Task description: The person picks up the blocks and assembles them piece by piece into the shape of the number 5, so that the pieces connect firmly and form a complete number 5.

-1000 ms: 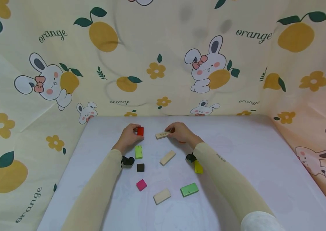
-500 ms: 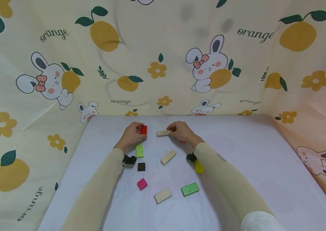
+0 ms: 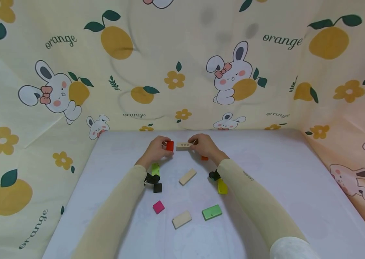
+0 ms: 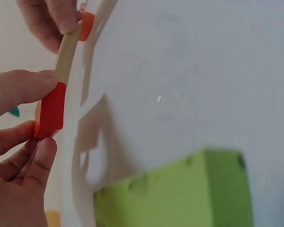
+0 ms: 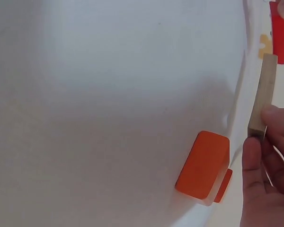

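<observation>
I have the left hand (image 3: 158, 149) pinching a red block (image 3: 170, 146), the right hand (image 3: 205, 146) gripping a wooden block (image 3: 183, 146) just beside it. Both blocks: far side of the white table (image 3: 266, 194).

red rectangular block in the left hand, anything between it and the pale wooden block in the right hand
Nothing visible: in the head view, only a narrow gap separates the red rectangular block from the pale wooden block, with no finger or other block in it.
</observation>
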{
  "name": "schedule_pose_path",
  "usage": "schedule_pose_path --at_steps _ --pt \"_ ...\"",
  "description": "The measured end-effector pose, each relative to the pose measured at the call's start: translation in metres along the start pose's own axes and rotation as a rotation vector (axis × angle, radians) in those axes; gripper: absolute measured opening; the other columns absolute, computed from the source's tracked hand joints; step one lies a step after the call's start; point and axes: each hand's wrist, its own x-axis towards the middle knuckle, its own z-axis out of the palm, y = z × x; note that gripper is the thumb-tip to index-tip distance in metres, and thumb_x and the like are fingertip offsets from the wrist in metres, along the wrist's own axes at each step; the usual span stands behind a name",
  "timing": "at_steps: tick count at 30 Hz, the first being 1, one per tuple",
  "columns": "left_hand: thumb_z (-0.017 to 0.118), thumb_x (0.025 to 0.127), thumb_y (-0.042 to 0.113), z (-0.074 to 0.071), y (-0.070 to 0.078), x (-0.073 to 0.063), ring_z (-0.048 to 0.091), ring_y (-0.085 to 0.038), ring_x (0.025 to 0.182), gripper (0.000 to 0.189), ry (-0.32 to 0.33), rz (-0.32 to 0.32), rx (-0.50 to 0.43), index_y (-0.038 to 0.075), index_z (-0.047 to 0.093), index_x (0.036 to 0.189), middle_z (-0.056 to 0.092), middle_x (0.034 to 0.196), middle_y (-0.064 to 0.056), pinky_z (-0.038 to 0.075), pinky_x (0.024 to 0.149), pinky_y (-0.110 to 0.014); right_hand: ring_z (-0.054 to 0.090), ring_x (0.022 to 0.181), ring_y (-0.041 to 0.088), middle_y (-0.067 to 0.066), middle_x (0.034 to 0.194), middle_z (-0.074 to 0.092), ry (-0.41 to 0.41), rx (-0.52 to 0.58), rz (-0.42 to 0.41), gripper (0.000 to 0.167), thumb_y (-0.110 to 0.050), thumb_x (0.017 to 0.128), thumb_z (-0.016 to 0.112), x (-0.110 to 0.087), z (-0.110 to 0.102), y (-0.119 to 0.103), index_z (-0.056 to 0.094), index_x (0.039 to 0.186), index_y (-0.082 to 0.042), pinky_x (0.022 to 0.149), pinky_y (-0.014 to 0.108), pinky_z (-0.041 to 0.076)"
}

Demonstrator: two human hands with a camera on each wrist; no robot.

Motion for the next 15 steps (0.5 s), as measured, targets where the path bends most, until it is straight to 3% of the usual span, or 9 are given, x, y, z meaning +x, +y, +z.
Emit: schedule_pose_path --at_steps 5,15 --pt "0.090 0.089 0.015 0.012 0.001 0.006 0.060 -0.031 0.116 0.063 -0.018 0.009 -0.012 0.002 0.062 0.145 0.060 0.134 -0.013 0.054 0.103 -0.045 0.061 0.100 0.028 0.008 0.111 0.071 -0.003 0.015 0.025 0.026 -0.010 0.101 0.076 0.002 0.001 0.001 0.079 0.127 -0.009 0.089 0.040 0.054" --pt "0.090 0.090 0.019 0.023 0.002 0.007 0.056 -0.030 0.115 0.062 0.000 -0.003 0.095 0.001 0.064 0.143 0.060 0.134 -0.014 0.051 0.106 -0.045 0.061 0.102 0.027 0.008 0.113 0.071 -0.040 0.003 0.038 0.028 -0.012 0.101 0.076 0.004 0.002 0.002 0.077 0.128 -0.007 0.094 0.041 0.054"
